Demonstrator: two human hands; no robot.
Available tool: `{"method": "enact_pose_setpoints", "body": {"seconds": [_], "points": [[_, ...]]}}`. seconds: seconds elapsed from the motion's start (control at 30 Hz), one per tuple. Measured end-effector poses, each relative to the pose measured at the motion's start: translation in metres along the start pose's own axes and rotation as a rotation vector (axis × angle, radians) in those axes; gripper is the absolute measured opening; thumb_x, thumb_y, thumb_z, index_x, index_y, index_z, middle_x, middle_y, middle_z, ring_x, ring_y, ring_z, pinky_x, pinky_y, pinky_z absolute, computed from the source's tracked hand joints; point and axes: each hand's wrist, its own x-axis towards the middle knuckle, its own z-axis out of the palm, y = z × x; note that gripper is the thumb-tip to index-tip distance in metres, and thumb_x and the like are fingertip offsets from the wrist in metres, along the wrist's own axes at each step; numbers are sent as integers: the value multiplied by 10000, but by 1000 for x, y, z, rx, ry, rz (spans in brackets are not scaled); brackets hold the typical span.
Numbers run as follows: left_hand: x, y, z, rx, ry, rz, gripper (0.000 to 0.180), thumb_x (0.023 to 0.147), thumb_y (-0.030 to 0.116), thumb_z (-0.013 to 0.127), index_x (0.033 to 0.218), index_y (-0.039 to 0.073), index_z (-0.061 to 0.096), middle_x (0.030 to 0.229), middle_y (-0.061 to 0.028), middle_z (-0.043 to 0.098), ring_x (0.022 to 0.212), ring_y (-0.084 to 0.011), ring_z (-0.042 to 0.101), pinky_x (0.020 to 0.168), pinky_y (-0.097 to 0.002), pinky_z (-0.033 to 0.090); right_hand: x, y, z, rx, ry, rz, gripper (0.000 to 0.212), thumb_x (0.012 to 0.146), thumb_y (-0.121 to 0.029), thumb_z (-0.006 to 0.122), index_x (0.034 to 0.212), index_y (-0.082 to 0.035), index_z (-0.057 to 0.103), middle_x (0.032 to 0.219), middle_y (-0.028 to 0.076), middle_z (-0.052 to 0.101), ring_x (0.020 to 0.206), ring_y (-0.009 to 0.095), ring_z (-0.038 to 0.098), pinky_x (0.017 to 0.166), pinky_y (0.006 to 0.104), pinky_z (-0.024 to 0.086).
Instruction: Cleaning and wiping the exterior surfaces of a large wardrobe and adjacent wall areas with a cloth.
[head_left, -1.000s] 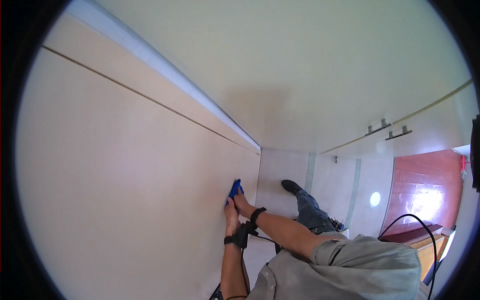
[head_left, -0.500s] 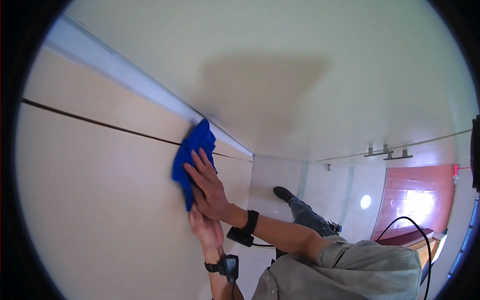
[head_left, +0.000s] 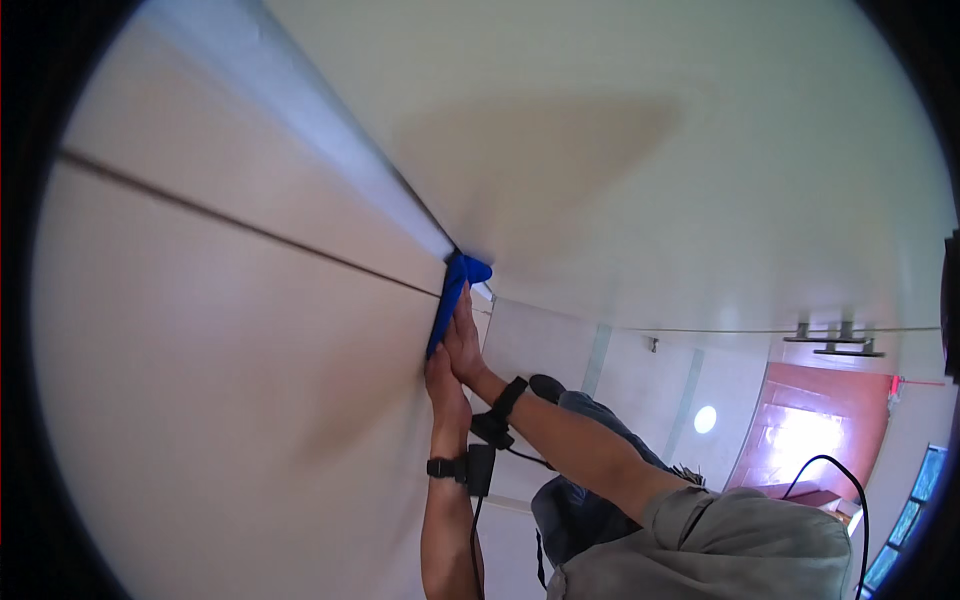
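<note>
A blue cloth (head_left: 451, 300) is pressed into the angle where a pale panel with a dark seam (head_left: 250, 229) meets a whitish strip (head_left: 330, 115). One corner of the cloth folds over toward the large pale surface (head_left: 780, 180) on the right. My right hand (head_left: 463, 343) lies along the cloth with fingers stretched and held together, pushing it against the panel. Just below, my left hand (head_left: 447, 392) touches the cloth's lower end. Its fingers are mostly hidden by the panel side and my right hand. Both wrists wear black straps with small boxes and cables.
Metal handles (head_left: 840, 335) stick out from the large pale surface at the right. Beyond my legs (head_left: 600, 430) lies a light tiled floor (head_left: 640, 380) with a reddish shiny area (head_left: 800, 430) farther off. A black cable (head_left: 862, 500) loops by my shoulder.
Both hands and the cloth have moved right along the strip, farther into the corner. The cloth, earlier spread broad, now shows edge-on and narrow. The view has shifted too.
</note>
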Motion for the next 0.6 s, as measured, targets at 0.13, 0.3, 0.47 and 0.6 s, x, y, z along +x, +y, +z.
{"method": "enact_pose_setpoints", "body": {"seconds": [0.13,0.3,0.47,0.6], "points": [[8,-48,-10,34,28,-11,526,1094,366,419,1480,9,434,1498,-112,470,1380,-224,445,1152,-393,338,-22,83,11,-72,-26,-76,641,1016,-131,362,1594,22,131,1666,272,72,1538,419,143,1243,402,205],[-15,-95,-41,18,29,-120,500,1084,301,466,1508,42,411,1511,-108,475,1387,-235,457,1088,-391,412,-46,132,16,126,-32,337,628,1017,-99,371,1592,18,149,1670,251,105,1540,398,159,1247,361,189],[-104,-107,-101,505,167,379,413,1039,140,525,1435,22,504,1394,-150,597,1262,-257,586,1009,-377,477,-86,9,25,111,-73,-228,695,919,31,498,1581,-85,317,1661,214,207,1543,404,166,1236,458,199],[-150,-113,-121,947,312,655,373,1011,43,535,1382,1,535,1339,-226,621,1231,-323,614,987,-401,507,-60,29,11,-226,-58,-570,621,962,-108,502,1560,-51,347,1660,225,191,1532,455,140,1234,526,145]]}}
